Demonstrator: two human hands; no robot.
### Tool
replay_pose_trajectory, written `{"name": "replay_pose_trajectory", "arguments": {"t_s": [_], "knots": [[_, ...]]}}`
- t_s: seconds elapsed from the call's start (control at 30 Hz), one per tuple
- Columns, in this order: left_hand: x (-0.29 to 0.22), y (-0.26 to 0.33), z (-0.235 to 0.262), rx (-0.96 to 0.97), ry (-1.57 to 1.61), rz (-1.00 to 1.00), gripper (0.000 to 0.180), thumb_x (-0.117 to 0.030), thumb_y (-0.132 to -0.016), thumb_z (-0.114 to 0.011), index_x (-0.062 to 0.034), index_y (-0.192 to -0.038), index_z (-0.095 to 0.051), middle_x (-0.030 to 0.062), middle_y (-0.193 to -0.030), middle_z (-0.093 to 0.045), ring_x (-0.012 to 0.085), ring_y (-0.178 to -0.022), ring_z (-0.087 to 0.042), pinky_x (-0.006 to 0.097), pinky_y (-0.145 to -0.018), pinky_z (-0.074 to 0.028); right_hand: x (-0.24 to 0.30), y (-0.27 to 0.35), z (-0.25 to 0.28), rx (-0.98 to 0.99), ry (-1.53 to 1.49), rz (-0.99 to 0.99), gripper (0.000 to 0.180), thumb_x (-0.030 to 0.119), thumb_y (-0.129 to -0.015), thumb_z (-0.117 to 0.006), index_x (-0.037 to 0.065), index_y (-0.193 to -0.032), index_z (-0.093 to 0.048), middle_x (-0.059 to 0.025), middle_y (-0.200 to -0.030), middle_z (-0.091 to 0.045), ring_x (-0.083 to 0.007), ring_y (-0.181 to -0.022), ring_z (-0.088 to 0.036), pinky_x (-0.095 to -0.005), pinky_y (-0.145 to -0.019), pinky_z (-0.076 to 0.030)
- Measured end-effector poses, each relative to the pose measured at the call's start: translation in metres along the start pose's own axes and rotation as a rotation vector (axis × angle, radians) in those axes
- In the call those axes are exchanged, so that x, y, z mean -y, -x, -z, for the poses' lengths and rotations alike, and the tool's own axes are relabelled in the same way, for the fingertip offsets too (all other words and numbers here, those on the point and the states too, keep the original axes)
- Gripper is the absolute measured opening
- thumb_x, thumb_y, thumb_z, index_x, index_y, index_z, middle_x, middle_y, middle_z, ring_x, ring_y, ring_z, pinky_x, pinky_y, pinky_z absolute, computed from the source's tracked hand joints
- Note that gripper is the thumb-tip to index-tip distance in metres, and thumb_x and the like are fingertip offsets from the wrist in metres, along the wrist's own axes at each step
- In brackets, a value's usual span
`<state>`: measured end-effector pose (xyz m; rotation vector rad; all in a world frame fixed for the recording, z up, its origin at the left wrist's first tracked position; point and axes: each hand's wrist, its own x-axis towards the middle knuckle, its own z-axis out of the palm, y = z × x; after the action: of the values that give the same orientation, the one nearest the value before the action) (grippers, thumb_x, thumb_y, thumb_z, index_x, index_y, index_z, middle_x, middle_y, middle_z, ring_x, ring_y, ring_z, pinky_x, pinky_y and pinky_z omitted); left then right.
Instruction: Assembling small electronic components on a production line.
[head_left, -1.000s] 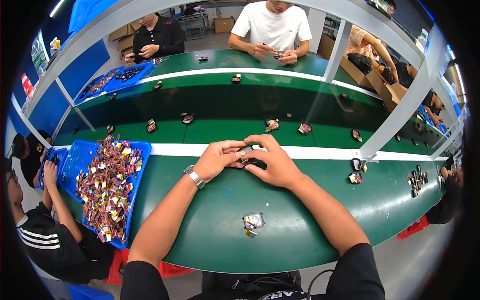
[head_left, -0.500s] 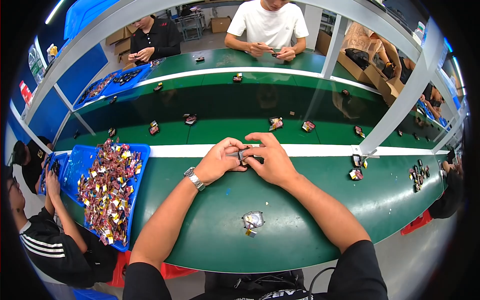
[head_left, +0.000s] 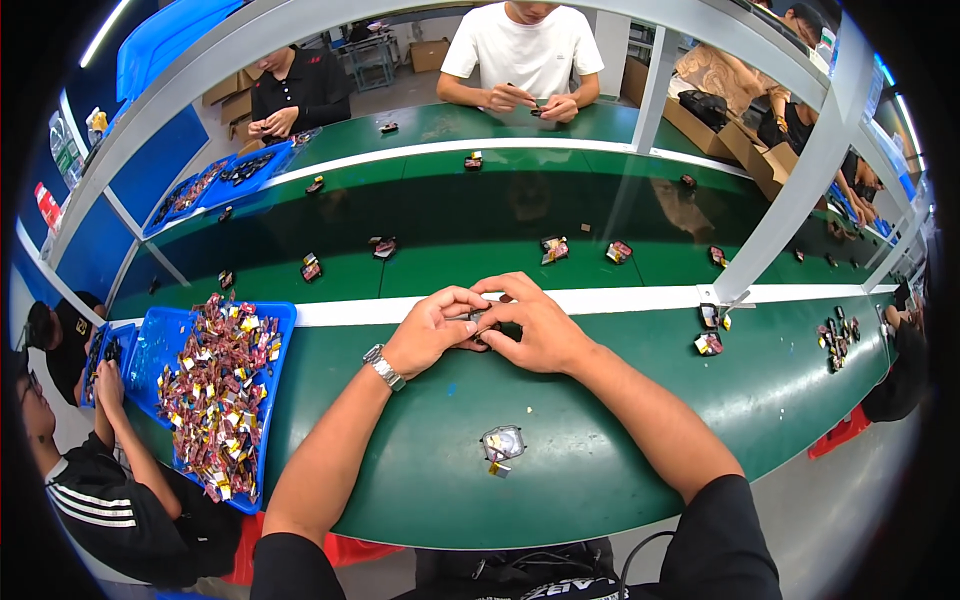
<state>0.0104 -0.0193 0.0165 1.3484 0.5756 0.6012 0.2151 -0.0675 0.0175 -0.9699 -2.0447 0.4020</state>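
Together at the near bench's far side, my left hand (head_left: 430,334) and my right hand (head_left: 538,328) pinch a small dark frame-like part (head_left: 477,343) between their fingertips. Most of that part is covered by the fingers, so its exact kind cannot be told. A silver watch is on my left wrist. Between my forearms, on the green bench (head_left: 420,480), lies a small black-rimmed casing (head_left: 503,441) with a pale, clear-looking middle and a yellow-and-white tag at its lower edge.
A blue tray (head_left: 286,330) heaped with small reddish parts with white and yellow tags (head_left: 222,390) stands left. Beyond a white rail, casings (head_left: 555,249) lie spaced along a dark green belt. Grey frame posts (head_left: 790,200) rise right. Several co-workers sit around.
The view has shifted slightly. My fingers have shifted around the dark part, now covering more of it; both hands remain together. The casing on the bench still lies between my forearms.
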Motion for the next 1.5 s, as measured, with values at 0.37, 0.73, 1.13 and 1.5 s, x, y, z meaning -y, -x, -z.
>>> {"name": "replay_pose_trajectory", "arguments": {"t_s": [0.37,0.73,1.13,1.5], "knots": [[0.004,0.0,0.003,0.006,0.05,-0.014,0.029,0.004,-0.094,-0.05,-0.0025,-0.122,-0.05,0.0114,-0.127,-0.058,0.0187,-0.111,-0.061,0.034,-0.093,-0.056,-0.001,0.003,-0.008,-0.094,0.054,0.027,0.012,0.005,-0.078,-0.071,0.005,-0.09,-0.07,-0.0083,-0.116,-0.06,-0.0283,-0.11,-0.054,-0.0377,-0.083,-0.053],[0.007,-0.001,0.004,-0.016,0.084,-0.021,0.025,0.003,-0.096,-0.049,-0.0018,-0.12,-0.05,0.0154,-0.133,-0.055,0.0221,-0.115,-0.061,0.037,-0.095,-0.056,0.012,-0.001,-0.014,-0.176,0.112,0.079,0.014,-0.003,-0.074,-0.069,0.001,-0.087,-0.071,-0.0125,-0.118,-0.058,-0.0299,-0.114,-0.053,-0.0371,-0.091,-0.053],[0.008,-0.001,0.007,0.025,0.13,-0.062,0.025,0.004,-0.097,-0.046,0.0,-0.121,-0.05,0.0154,-0.137,-0.053,0.0238,-0.118,-0.059,0.038,-0.099,-0.054,0.01,0.0,-0.01,-0.194,0.119,-0.009,0.012,0.003,-0.074,-0.071,0.008,-0.085,-0.073,-0.0082,-0.123,-0.06,-0.0302,-0.121,-0.05,-0.0391,-0.095,-0.048],[0.006,0.003,0.004,-0.061,0.088,-0.007,0.035,-0.007,-0.096,-0.058,0.0046,-0.129,-0.054,0.0143,-0.125,-0.061,0.021,-0.108,-0.065,0.033,-0.09,-0.059,0.003,0.002,-0.013,-0.156,-0.111,-0.152,0.014,0.006,-0.077,-0.069,0.009,-0.089,-0.075,-0.0078,-0.127,-0.059,-0.0299,-0.123,-0.048,-0.0402,-0.099,-0.045]]}}
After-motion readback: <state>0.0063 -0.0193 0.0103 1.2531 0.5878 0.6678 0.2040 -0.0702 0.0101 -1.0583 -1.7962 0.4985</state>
